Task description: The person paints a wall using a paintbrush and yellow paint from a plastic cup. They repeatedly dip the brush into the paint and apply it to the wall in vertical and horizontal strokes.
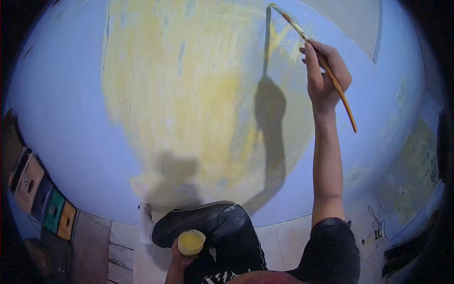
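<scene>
My right hand (326,71) is raised at the upper right, its fingers closed around a long wooden paintbrush (341,94). The brush slants up to the left, and its pale-smeared tip meets or nearly meets the wall, beside the end of its own shadow. Large yellow paint strokes (189,85) cover the middle of the pale blue wall (61,90), thinner toward the right. Low by my lap, my left hand (182,258) grips a small round tub (191,242) with yellow paint in it; most of those fingers are hidden.
Several coloured drawers or boxes (54,210) stand along the left edge. My bent legs (227,227) in dark trousers are close to the wall's foot. A black cable (377,222) lies on the tiled floor (279,244) at the right. Shadows of my arm and head fall on the wall.
</scene>
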{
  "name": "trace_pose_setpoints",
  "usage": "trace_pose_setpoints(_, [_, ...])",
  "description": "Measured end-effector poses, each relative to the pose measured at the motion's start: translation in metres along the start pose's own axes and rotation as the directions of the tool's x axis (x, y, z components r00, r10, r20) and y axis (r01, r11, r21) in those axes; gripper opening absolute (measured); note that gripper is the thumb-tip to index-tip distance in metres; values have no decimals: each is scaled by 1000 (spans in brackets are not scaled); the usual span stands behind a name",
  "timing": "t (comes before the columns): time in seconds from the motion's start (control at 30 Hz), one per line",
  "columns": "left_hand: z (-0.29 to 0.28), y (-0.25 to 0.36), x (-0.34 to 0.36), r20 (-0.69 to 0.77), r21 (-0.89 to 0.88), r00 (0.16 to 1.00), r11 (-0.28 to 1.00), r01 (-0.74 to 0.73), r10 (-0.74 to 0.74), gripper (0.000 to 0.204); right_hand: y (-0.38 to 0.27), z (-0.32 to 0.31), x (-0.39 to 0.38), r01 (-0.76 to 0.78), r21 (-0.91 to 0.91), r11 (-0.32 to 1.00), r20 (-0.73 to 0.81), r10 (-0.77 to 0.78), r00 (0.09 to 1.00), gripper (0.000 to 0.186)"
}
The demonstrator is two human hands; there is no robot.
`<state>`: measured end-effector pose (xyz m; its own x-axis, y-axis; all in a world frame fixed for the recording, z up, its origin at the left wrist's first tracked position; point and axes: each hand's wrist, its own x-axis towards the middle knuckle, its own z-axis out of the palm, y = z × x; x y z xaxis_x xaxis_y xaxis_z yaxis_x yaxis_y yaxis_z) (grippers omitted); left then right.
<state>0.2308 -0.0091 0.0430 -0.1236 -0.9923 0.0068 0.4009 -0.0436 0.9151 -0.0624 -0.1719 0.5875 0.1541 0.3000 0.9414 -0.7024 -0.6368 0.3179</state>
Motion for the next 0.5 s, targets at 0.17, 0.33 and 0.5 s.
trace_pose_setpoints(0.17, [-22,-13,11,38,-727,912,615,306,-409,58,-7,-3,-6,-99,-17,995,48,99,994,14])
trace_pose_setpoints(0.33, [-22,-19,11,76,-759,902,562,328,-424,58,-18,-9,17,-144,26,989,61,143,988,13])
trace_pose_setpoints(0.5, [-11,-4,10,200,-789,904,485,377,-377,61,-10,-3,29,-190,41,981,103,185,977,15])
